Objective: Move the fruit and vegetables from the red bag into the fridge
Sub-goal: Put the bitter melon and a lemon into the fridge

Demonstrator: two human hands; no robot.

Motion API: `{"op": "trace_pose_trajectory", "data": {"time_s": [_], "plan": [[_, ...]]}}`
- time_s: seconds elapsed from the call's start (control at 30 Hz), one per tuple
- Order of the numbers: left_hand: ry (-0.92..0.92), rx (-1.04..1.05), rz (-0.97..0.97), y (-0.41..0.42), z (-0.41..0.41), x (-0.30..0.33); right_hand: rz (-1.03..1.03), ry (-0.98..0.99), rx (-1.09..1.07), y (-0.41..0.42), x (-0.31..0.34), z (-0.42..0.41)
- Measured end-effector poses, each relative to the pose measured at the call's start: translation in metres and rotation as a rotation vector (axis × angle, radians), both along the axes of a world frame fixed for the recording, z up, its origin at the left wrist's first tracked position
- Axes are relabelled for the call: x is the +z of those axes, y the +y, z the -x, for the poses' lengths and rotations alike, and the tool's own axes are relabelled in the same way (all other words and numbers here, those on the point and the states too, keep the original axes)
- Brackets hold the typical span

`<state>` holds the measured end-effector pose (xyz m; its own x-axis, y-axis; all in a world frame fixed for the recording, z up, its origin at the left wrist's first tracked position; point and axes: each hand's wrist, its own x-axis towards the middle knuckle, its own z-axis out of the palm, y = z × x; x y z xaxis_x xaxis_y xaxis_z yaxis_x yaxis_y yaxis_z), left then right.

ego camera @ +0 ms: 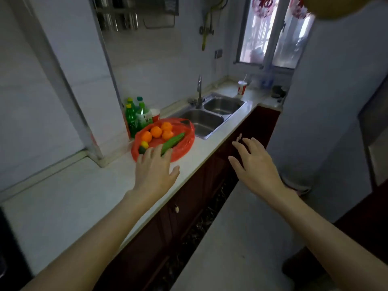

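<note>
A red plastic bag (182,143) lies open on the white counter (63,202), left of the sink. Inside it sit several oranges (156,131), a green cucumber (173,141) and a small yellow and green piece (143,146). My left hand (155,169) is stretched out flat at the bag's near edge, fingers straight, fingertips by the cucumber's near end, holding nothing. Off to the right, my right hand (255,164) hovers with spread fingers over the dark red cabinet fronts, empty. No fridge can be made out.
Green bottles (137,116) and a red cup stand behind the bag against the wall. A double steel sink (210,118) with a tap lies beyond it. A paper cup (241,87) stands near the window. Another person's leg and shoe (298,185) stand on the floor at right.
</note>
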<state>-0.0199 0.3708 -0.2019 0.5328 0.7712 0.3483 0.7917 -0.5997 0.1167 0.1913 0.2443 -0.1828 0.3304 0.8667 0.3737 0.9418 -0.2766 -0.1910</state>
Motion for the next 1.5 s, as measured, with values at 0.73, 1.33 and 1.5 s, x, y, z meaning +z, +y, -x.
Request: {"op": "trace_pose_trajectory", "data": {"time_s": [0.73,1.33,1.5], "plan": [[-0.102,0.357,0.242,0.231,-0.057,-0.123,0.183,0.208,0.316,0.302,-0.134,-0.063],[-0.127,0.716,0.485,0.355,-0.162,-0.216,0.343,0.315,0.762,0.504,-0.201,-0.128],[-0.056,0.721,0.56,0.38,-0.177,-0.232,0.415,0.345,0.845,0.548,-0.215,-0.145]]}}
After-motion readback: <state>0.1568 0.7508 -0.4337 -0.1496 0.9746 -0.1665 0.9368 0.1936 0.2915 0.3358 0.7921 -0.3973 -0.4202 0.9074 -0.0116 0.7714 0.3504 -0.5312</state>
